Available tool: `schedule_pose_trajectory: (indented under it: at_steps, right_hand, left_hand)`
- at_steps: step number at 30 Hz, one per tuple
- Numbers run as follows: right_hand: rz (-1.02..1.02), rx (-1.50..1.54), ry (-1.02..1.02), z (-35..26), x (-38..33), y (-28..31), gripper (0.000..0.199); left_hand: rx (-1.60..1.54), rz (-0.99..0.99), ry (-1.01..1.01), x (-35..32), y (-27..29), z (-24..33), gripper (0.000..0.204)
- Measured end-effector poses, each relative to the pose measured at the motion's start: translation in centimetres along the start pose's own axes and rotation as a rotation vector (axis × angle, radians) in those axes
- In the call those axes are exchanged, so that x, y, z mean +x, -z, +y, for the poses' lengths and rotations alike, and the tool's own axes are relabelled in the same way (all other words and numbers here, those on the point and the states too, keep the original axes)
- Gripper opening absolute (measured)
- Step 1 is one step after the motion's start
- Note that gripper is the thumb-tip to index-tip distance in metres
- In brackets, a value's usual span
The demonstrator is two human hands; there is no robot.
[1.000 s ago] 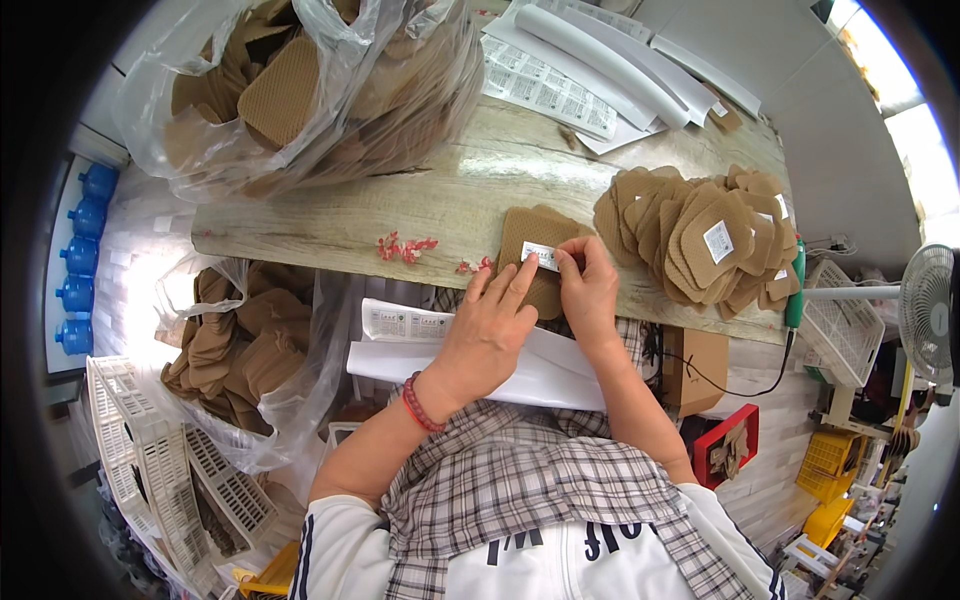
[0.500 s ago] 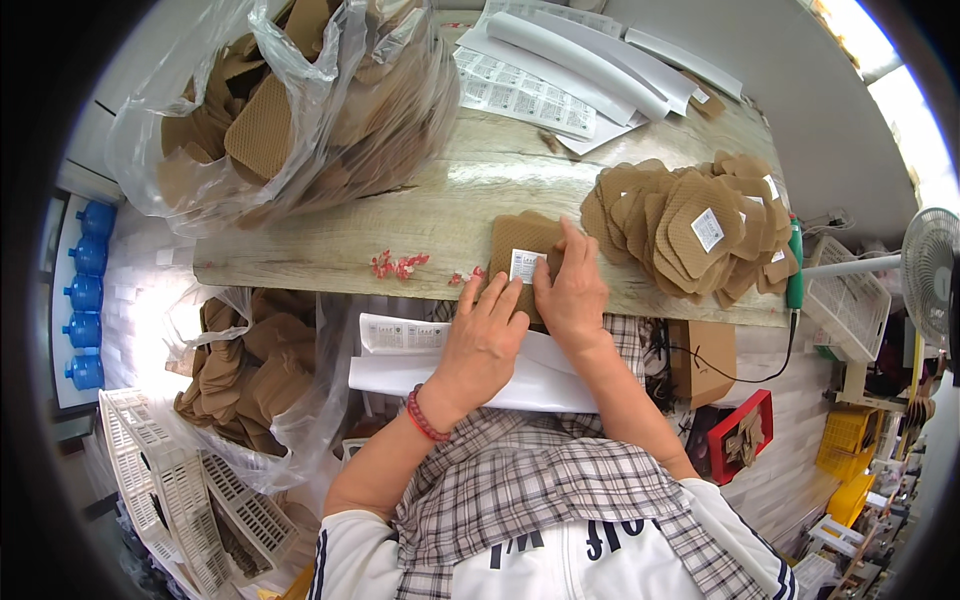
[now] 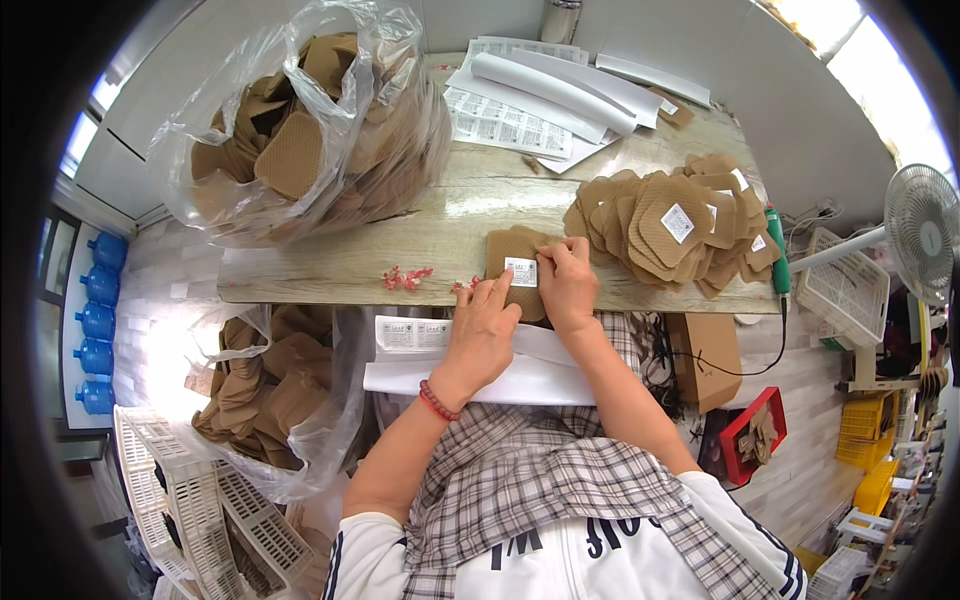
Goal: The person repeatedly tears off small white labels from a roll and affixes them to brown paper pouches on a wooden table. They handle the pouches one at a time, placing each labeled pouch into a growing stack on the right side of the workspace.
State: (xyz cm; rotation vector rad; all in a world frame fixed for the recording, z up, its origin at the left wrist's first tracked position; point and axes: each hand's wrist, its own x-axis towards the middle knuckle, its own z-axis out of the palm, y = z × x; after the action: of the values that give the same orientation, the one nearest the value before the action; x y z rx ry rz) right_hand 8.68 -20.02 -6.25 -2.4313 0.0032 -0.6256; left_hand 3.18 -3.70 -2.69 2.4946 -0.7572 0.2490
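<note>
A brown textured pad (image 3: pixel 519 243) with rounded corners lies at the table's front edge, with a white printed label (image 3: pixel 521 271) on it. My left hand (image 3: pixel 483 325) is open, its fingers stretched out flat and the index fingertip at the label's left side. At the label's right side, my right hand (image 3: pixel 570 285) has thumb and fingers pinched together on the pad's right edge. Just below my hands, a sheet of white labels (image 3: pixel 412 333) and its white backing paper lie across my lap. Small red-and-white scraps (image 3: pixel 406 278) sit to the left.
Labelled brown pads (image 3: pixel 672 222) form a heap at right, beside a green-handled tool (image 3: pixel 777 250). A clear plastic bag (image 3: pixel 385 150) of pads stands at far left; another bag (image 3: pixel 330 440) sits below the table. Label sheets (image 3: pixel 510 118) lie at the back. A fan (image 3: pixel 920 233) is at far right.
My right fingers have gone from spread over the pad to pinched at its right edge. My left hand stays by the label. The whole view has shifted slightly.
</note>
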Motion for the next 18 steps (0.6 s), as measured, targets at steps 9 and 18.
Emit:
schedule_pose_trajectory:
  at_steps: [9, 18]
  right_hand:
    - [0.243, 0.213, 0.448, -1.0, 0.0, 0.9, 0.015]
    - [-0.186, 0.507, -0.239, -0.6, 1.1, 1.3, 0.061]
  left_hand:
    - [0.054, 0.036, -0.025, -0.3, -0.9, -0.2, 0.006]
    - [-0.016, 0.056, -0.009, -1.5, -0.5, 0.5, 0.008]
